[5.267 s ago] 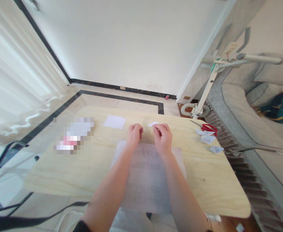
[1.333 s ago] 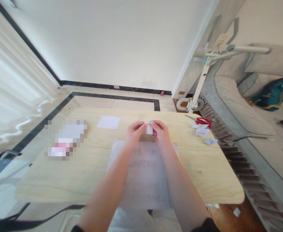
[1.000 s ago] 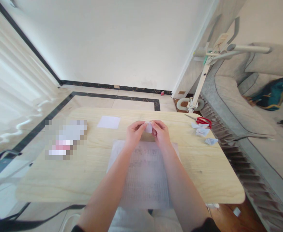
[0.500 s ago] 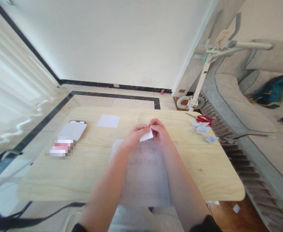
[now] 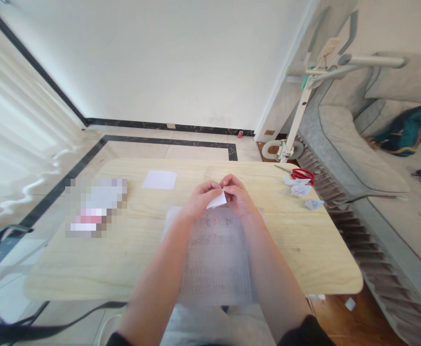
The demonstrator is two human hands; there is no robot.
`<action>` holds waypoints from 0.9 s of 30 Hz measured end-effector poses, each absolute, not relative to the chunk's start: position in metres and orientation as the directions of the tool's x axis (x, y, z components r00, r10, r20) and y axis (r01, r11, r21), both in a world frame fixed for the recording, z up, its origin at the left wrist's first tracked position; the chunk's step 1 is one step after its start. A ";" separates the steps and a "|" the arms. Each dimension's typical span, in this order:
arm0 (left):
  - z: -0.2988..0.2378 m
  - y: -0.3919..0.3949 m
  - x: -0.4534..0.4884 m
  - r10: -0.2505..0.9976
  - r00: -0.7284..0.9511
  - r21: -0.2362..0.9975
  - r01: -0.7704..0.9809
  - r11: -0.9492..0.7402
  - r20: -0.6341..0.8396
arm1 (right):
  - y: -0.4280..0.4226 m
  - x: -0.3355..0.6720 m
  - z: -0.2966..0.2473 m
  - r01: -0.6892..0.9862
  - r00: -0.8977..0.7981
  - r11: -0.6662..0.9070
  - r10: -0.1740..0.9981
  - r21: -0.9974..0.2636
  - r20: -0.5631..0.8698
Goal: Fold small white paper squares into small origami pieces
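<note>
Both my hands meet above the far middle of a light wooden table (image 5: 88, 259). My left hand (image 5: 200, 199) and my right hand (image 5: 237, 196) pinch a small folded piece of white paper (image 5: 217, 200) between their fingertips, holding it just off the table. Under my wrists lies a translucent gridded mat (image 5: 215, 254). A square white sheet (image 5: 159, 179) lies flat beyond my left hand.
Red-handled scissors (image 5: 301, 174) and several crumpled paper scraps (image 5: 299, 190) lie at the table's far right corner. A blurred-out flat object (image 5: 95, 205) rests on the left. A grey sofa (image 5: 357, 158) and a white lamp stand (image 5: 296, 120) are to the right.
My hands came together and took up the small paper, which has gone from upright between the fingertips to tilted and lower. The view drifted slightly.
</note>
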State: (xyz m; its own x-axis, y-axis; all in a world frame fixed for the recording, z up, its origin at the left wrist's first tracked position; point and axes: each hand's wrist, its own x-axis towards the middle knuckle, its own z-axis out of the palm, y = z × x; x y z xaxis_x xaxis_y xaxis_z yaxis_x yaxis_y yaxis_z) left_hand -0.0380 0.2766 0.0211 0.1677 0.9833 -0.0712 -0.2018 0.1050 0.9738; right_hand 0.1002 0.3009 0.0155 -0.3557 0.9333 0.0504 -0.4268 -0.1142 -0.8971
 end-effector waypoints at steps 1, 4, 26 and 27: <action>0.022 0.276 -0.038 0.982 0.173 0.970 -0.216 0.112 -0.075 | 0.301 0.100 0.015 -0.427 -0.356 -0.118 0.933 -0.896 0.047; 0.024 0.276 -0.037 0.980 0.181 0.960 -0.248 0.130 -0.086 | 0.301 0.100 0.014 -0.413 -0.352 -0.121 0.935 -0.903 0.036; 0.025 0.276 -0.039 0.981 0.177 0.941 -0.310 0.135 -0.083 | 0.303 0.100 0.012 -0.464 -0.376 -0.118 0.924 -0.878 0.075; 0.025 0.276 -0.039 0.981 0.175 0.943 -0.306 0.132 -0.080 | 0.303 0.099 0.012 -0.458 -0.371 -0.117 0.926 -0.881 0.069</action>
State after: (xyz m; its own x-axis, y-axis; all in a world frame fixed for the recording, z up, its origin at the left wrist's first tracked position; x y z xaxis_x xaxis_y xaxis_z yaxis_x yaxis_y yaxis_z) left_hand -0.0394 0.2765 0.0245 0.1754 0.9812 -0.0802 -0.3057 0.1317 0.9430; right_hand 0.0995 0.3026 0.0119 -0.3706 0.9262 0.0694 -0.4576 -0.1171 -0.8814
